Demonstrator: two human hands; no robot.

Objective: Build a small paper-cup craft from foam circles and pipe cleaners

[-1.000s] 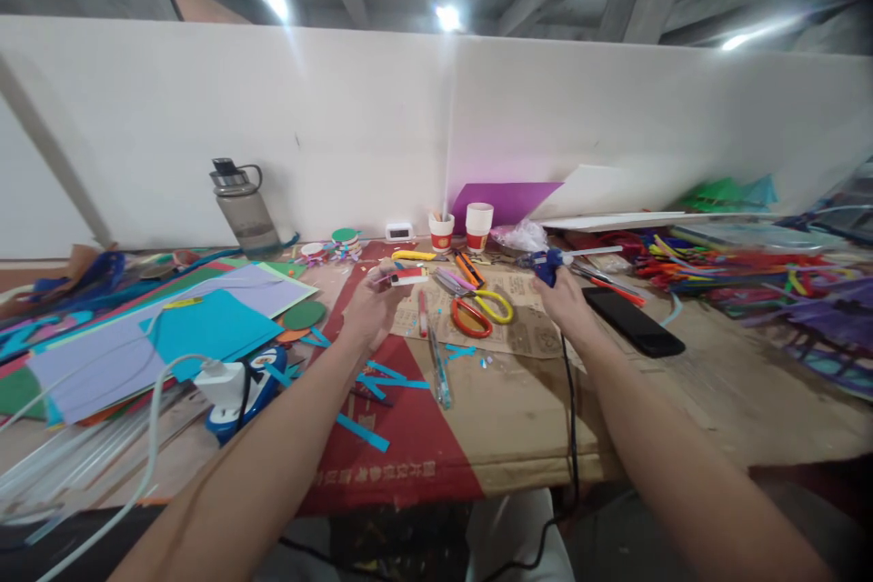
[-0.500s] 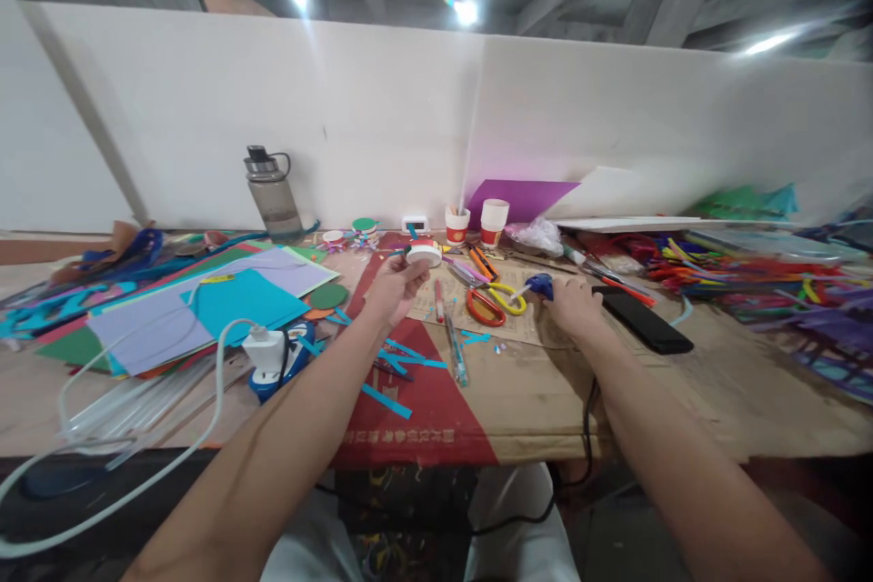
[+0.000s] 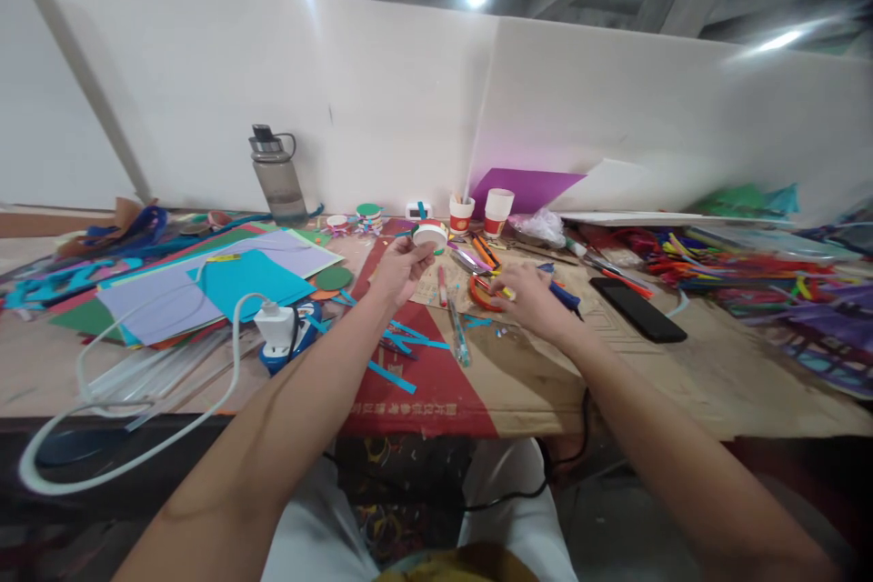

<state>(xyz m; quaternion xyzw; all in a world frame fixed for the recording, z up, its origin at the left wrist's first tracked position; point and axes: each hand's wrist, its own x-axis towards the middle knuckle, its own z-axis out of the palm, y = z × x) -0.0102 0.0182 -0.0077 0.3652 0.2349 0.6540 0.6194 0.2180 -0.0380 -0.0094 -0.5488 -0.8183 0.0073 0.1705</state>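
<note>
My left hand [image 3: 397, 271] pinches a small round white disc [image 3: 431, 239] with a coloured rim, held above the table; a short blue strip [image 3: 421, 210] stands up behind it. My right hand [image 3: 532, 298] hovers over the scissors, fingers curved and thumb apart from them. The scissors' red handle [image 3: 483, 294] shows beside it, while the yellow handle is mostly hidden by the fingers. A blue glue gun [image 3: 565, 296] lies just right of that hand, partly covered by it. A red pen [image 3: 442, 286] and a clear teal pen [image 3: 459, 341] lie between my hands.
Coloured paper sheets [image 3: 156, 291], a blue-and-white plug block [image 3: 290, 335] and a bottle [image 3: 278, 177] are on the left. Paper cups [image 3: 497, 212] stand at the back. Rightward lie a black phone [image 3: 637, 309] and colourful strips [image 3: 716, 259]. Blue paper strips [image 3: 392, 376] lie in front.
My right hand has let go of the glue gun and moved left to the scissors. The left hand still holds the disc, now turned more face-on. The view has tipped down slightly.
</note>
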